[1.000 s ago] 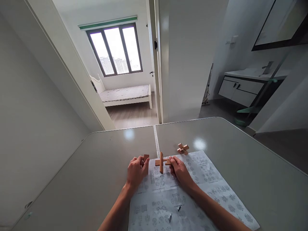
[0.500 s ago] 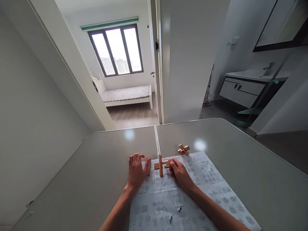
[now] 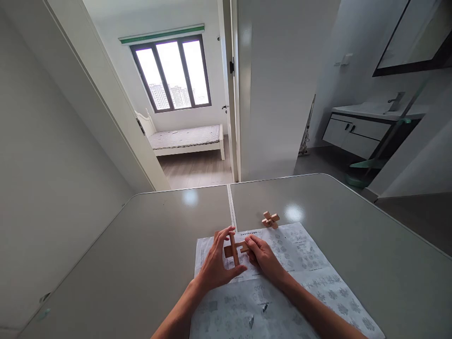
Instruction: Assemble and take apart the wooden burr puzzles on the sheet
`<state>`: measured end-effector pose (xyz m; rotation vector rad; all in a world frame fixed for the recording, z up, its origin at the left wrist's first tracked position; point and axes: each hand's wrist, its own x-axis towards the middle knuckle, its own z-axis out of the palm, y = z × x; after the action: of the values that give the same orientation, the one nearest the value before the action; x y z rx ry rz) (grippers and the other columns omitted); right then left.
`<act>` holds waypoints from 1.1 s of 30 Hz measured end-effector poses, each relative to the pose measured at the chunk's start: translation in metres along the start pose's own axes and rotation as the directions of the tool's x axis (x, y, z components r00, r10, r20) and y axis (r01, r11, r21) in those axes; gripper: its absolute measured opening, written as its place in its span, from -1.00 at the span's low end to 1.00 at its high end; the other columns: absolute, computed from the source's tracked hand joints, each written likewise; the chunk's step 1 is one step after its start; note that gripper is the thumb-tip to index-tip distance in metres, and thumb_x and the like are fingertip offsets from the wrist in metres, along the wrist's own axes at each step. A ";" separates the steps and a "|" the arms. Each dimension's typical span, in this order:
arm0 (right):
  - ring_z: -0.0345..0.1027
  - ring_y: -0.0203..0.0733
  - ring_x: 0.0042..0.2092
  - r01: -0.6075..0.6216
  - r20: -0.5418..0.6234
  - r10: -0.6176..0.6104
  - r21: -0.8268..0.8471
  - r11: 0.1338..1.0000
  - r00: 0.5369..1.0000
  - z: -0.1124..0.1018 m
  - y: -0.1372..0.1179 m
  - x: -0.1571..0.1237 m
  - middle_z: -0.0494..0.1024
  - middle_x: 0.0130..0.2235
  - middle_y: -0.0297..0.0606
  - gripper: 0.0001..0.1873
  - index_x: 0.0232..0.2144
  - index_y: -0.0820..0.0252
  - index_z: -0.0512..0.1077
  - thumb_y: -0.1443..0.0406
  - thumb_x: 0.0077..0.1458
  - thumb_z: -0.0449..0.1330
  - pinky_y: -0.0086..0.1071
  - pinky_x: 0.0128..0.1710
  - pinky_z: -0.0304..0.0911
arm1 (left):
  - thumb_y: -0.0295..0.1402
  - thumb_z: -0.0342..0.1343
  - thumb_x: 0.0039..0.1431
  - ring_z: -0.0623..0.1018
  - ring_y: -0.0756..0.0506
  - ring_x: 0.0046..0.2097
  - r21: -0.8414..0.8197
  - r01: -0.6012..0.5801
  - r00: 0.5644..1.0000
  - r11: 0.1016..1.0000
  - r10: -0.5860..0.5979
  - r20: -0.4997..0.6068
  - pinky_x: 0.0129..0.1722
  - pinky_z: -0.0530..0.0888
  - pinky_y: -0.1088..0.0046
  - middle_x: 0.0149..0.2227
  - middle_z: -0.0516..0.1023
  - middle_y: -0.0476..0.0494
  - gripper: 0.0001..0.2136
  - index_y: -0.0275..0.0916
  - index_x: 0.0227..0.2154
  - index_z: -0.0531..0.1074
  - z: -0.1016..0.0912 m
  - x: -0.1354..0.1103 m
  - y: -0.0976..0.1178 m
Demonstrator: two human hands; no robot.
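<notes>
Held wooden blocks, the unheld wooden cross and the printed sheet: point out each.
Held wooden blocks (image 3: pixel 234 250), head view: middle of the crossing bar.
Unheld wooden cross (image 3: pixel 270 220), head view: near its center.
Printed sheet (image 3: pixel 302 258), head view: upper right part.

Daylight blows out the window (image 3: pixel 173 73), while the left wall (image 3: pixel 63 179) is dim grey. Two glare spots (image 3: pixel 191 197) shine on the tabletop (image 3: pixel 141 254). Wide-angle stretching slants the outer edges, and small print on the paper (image 3: pixel 257 296) is blurred.
</notes>
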<state>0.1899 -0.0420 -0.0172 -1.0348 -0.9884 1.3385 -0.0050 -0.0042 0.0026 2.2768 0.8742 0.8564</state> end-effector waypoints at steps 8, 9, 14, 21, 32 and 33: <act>-0.04 -0.34 -0.58 -0.010 -0.013 0.011 0.017 1.000 1.000 -0.001 -0.002 0.002 0.16 -0.59 -0.55 -0.37 -0.48 0.06 0.18 -0.29 0.13 0.22 -0.44 -0.61 0.00 | -0.19 0.55 -0.06 0.54 -0.34 0.22 0.035 0.021 1.000 0.999 -0.020 -0.018 0.22 0.51 -0.03 0.28 0.46 -0.27 0.03 0.05 0.41 0.07 0.001 0.001 -0.003; -0.04 -0.35 -0.59 -0.006 -0.014 0.006 0.016 1.000 1.000 -0.001 -0.001 0.003 0.16 -0.59 -0.55 -0.37 -0.49 0.06 0.18 -0.29 0.13 0.22 -0.44 -0.61 0.00 | -0.17 0.55 -0.07 0.55 -0.34 0.20 0.043 0.022 0.999 0.999 -0.021 -0.025 0.21 0.52 -0.02 0.27 0.47 -0.27 0.02 0.05 0.41 0.08 0.001 0.001 -0.003; -0.01 -0.34 -0.59 0.022 -0.016 -0.022 -0.003 1.000 1.000 -0.003 -0.001 0.003 0.19 -0.59 -0.53 -0.38 -0.50 0.07 0.21 -0.27 0.16 0.22 -0.43 -0.60 0.00 | -0.18 0.54 -0.07 0.60 -0.28 0.08 0.073 0.020 0.998 0.997 -0.017 -0.053 0.13 0.57 0.08 0.22 0.52 -0.23 -0.02 0.04 0.38 0.12 0.001 0.001 -0.001; 0.02 -0.33 -0.60 0.038 0.008 -0.038 -0.033 0.999 0.999 -0.005 -0.006 0.003 0.22 -0.60 -0.51 -0.38 -0.51 0.08 0.22 -0.26 0.17 0.23 -0.41 -0.58 0.00 | -0.28 0.47 -0.04 0.58 -0.28 0.10 0.065 0.004 0.998 0.998 0.000 -0.058 0.14 0.54 0.10 0.17 0.53 -0.22 -0.12 0.00 0.33 0.15 -0.002 0.005 0.006; 0.01 -0.33 -0.60 0.049 -0.021 -0.050 -0.034 0.998 0.999 -0.006 -0.003 0.007 0.21 -0.62 -0.52 -0.37 -0.52 0.08 0.21 -0.27 0.16 0.23 -0.41 -0.59 -0.01 | -0.22 0.52 -0.10 0.60 -0.26 0.04 0.058 0.020 0.995 0.998 -0.014 -0.097 0.10 0.56 0.13 0.12 0.54 -0.20 -0.10 -0.02 0.30 0.20 0.000 0.006 0.003; 0.01 -0.33 -0.60 0.048 -0.025 -0.049 -0.033 0.998 0.998 -0.006 -0.003 0.007 0.21 -0.62 -0.52 -0.37 -0.52 0.08 0.22 -0.27 0.15 0.23 -0.41 -0.59 -0.01 | -0.20 0.53 -0.11 0.59 -0.27 0.05 0.054 0.023 0.995 0.998 -0.018 -0.100 0.10 0.56 0.12 0.11 0.54 -0.20 -0.10 -0.03 0.29 0.21 0.000 0.006 0.003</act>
<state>0.1967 -0.0351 -0.0163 -1.0433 -1.0128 1.2702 -0.0008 -0.0017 0.0069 2.2848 0.9745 0.9544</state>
